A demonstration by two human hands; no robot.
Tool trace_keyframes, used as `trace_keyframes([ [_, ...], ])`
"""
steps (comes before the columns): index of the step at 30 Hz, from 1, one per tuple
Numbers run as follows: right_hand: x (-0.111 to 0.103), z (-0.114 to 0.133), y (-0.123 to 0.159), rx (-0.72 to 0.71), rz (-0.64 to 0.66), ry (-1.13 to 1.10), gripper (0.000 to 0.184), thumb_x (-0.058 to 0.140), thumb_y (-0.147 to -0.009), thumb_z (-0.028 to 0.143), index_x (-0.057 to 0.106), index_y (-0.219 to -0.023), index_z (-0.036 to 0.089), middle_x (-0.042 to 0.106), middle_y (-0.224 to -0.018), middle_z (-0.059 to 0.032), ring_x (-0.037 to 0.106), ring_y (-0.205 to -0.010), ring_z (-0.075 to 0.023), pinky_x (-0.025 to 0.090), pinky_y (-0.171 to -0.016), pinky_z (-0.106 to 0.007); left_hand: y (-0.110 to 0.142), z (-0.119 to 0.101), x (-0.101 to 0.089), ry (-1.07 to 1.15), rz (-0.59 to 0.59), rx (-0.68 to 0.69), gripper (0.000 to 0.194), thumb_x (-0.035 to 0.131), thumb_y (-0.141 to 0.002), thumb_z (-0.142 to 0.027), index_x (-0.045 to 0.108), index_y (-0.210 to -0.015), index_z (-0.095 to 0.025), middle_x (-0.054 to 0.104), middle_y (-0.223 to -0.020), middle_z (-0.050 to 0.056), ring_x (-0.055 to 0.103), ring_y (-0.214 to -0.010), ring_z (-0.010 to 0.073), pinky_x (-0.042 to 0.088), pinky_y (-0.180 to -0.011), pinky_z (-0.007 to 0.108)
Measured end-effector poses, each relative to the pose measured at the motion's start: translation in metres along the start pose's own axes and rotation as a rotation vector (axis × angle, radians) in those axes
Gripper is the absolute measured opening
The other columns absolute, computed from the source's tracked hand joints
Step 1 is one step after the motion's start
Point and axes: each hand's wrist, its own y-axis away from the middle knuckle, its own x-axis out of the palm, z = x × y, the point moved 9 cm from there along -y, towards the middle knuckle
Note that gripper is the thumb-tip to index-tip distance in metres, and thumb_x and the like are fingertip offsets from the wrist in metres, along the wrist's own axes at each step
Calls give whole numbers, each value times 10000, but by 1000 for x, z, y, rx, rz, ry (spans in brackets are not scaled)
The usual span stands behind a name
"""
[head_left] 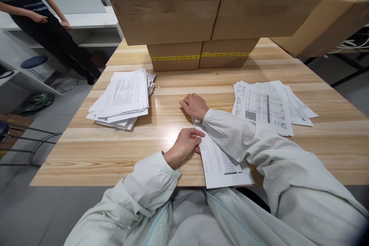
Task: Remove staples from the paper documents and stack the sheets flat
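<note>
Nothing is reading clearly: the near sheet (215, 161), left paper pile (127, 92) and right paper pile (261, 103), with its square code (250, 115), are carrying print too tiny to read; far yellow tape (176, 58) is bearing blurred marks.

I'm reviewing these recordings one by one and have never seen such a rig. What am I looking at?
There is no machine: a person works bare-handed, seen through one head-worn camera looking forward and down. On the wooden table lie a paper stack at left and spread papers at right, with cardboard boxes behind. The left hand is at a printed sheet's left edge; whether its grip is closed is unclear. The right hand is near the sheet's far end.
</note>
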Motion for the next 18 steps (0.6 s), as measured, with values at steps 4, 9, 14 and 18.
trace_keyframes([
  [4,5,2,0,-10,-54,26,468,327,-1035,356,733,-968,134,683,-1099,-156,552,-1060,-278,389,-883,-377,-1,-1,-3,3,2,2,160,559,-756,36,643,-817,-86,544,-530,-33,543,-426,72,526,-447,195],
  [9,8,0,2,-20,-118,25,443,327,-1033,339,721,-981,143,684,-1099,-148,537,-1069,-281,372,-880,-380,-3,0,-4,0,-7,-6,177,539,-755,44,643,-819,-85,510,-514,-46,537,-432,77,538,-452,210],
  [14,8,-1,4,-19,-137,41,446,317,-1034,334,715,-988,138,683,-1097,-150,535,-1068,-284,358,-880,-390,-2,0,-4,-1,-11,-28,178,552,-742,48,642,-816,-86,509,-511,-52,542,-420,79,541,-454,214],
  [18,8,2,5,-19,-133,59,434,318,-1033,321,710,-1002,136,686,-1108,-155,539,-1091,-283,349,-906,-396,-2,0,-5,8,-16,-31,192,526,-750,53,635,-823,-87,530,-512,-43,564,-424,93,547,-458,227],
])
